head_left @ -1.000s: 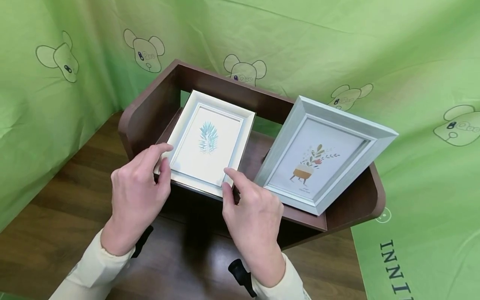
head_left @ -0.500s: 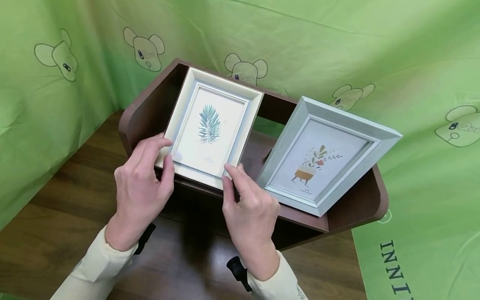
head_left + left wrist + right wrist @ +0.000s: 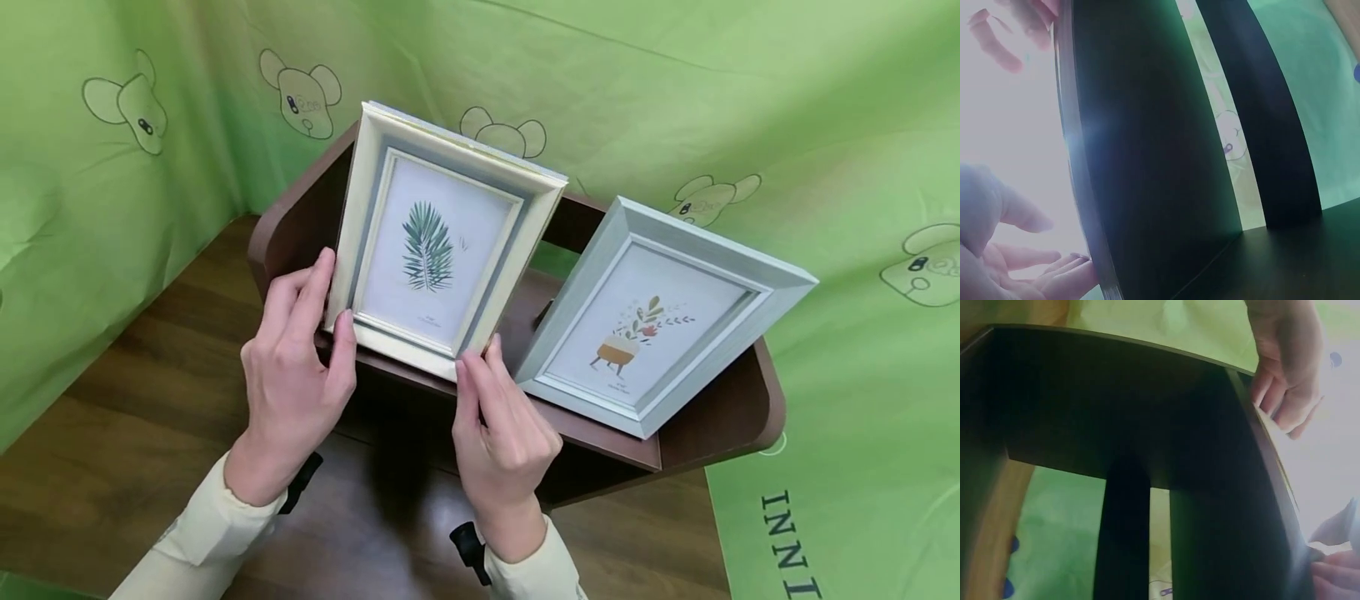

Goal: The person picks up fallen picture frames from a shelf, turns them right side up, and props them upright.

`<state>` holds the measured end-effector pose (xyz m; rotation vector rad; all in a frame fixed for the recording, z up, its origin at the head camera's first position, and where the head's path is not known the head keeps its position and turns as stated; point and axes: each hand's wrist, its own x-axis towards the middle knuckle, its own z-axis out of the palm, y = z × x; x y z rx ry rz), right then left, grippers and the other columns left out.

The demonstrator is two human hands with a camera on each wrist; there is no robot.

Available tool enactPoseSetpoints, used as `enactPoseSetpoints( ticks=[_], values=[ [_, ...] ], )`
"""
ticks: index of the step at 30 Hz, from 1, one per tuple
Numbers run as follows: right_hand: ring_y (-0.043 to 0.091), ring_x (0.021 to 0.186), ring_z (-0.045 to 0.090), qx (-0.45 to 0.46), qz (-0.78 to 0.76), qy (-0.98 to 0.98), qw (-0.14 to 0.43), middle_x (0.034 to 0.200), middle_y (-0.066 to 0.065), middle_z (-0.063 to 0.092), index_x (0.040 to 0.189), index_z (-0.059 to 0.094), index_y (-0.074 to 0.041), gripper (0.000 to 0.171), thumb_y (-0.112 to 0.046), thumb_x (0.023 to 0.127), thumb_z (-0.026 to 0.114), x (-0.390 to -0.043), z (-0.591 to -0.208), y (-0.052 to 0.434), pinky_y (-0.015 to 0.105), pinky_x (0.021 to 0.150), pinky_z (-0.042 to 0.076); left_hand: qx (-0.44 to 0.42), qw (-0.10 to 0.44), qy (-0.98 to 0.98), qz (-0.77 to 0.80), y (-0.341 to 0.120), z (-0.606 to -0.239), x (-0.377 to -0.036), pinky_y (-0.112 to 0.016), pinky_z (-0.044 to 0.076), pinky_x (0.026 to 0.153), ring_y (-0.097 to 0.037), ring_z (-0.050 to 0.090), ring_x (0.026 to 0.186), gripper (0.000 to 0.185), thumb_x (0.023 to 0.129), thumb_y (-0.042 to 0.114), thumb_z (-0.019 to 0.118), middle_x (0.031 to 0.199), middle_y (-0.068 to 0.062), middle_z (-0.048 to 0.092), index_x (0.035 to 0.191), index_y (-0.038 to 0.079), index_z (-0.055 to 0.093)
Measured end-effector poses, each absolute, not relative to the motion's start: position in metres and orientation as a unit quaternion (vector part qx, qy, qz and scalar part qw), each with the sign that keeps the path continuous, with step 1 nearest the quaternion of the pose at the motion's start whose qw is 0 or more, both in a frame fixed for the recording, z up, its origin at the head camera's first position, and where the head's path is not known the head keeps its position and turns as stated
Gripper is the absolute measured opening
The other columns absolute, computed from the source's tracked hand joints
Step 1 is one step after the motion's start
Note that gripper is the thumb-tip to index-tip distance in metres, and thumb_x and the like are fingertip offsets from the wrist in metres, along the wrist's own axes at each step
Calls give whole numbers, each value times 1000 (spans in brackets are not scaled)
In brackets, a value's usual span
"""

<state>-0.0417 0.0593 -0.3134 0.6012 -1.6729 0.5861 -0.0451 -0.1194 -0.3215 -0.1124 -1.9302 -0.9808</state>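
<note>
A cream picture frame point(image 3: 431, 250) with a green leaf print stands tilted back on the dark brown shelf unit point(image 3: 652, 454) in the head view. My left hand point(image 3: 296, 362) holds its lower left corner, thumb at the front and fingers along the side edge. At the lower right corner my right hand point(image 3: 504, 437) pinches the frame between thumb and fingers. To the right leans a pale grey picture frame point(image 3: 641, 321) with a potted flower print, untouched. In both wrist views the picture frame is lost in glare beyond the dark panels.
Raised brown sides and a back rail point(image 3: 585, 221) bound the shelf's top. Green cloth point(image 3: 585, 75) printed with mouse heads hangs behind and at both sides. Wood-look flooring point(image 3: 142, 383) lies below.
The cream frame has tilted from leaning low to more upright, its top edge rising above the back rail. Both hands stay at its lower corners. The grey frame keeps its place.
</note>
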Motion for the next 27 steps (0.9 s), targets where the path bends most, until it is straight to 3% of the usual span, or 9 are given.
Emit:
enactPoseSetpoints(
  ticks=[7, 13, 19, 23, 27],
  values=[
    [26, 69, 72, 271, 277, -678, 625, 87, 16, 74, 87, 75, 3, 8, -3, 82, 77, -43, -320, 61, 37, 54, 55, -37, 489, -768, -412, -118, -322, -42, -36, 47, 60, -24, 63, 84, 42, 92, 9, 58, 111, -18, 62, 134, 7, 61],
    [28, 73, 73, 269, 279, -673, 630, 86, 16, 74, 87, 74, 5, 10, -3, 82, 78, -42, -322, 63, 36, 57, 56, -32, 490, -762, -421, -118, -320, -41, -21, 51, 76, -14, 66, 89, 37, 91, 5, 60, 109, -15, 63, 128, 5, 65],
    [25, 73, 73, 251, 281, -687, 621, 89, 15, 74, 90, 74, 4, 13, -4, 81, 79, -39, -323, 64, 35, 53, 54, -52, 486, -767, -416, -121, -322, -41, -25, 53, 77, -16, 68, 91, 35, 92, 3, 61, 107, -10, 68, 127, 1, 64],
    [24, 77, 73, 242, 306, -713, 583, 95, 15, 74, 97, 74, 5, 22, 0, 76, 80, -33, -321, 66, 31, 61, 56, -69, 476, -764, -430, -124, -323, -40, -22, 52, 79, -17, 68, 90, 37, 90, 0, 64, 104, -11, 68, 127, -1, 62],
    [24, 86, 73, 227, 372, -752, 495, 106, 15, 72, 113, 70, 7, 42, 4, 73, 80, -24, -317, 68, 28, 76, 56, -86, 462, -753, -460, -127, -323, -38, -19, 51, 81, -17, 68, 90, 43, 86, -6, 68, 104, -13, 67, 128, -2, 62]
  ],
)
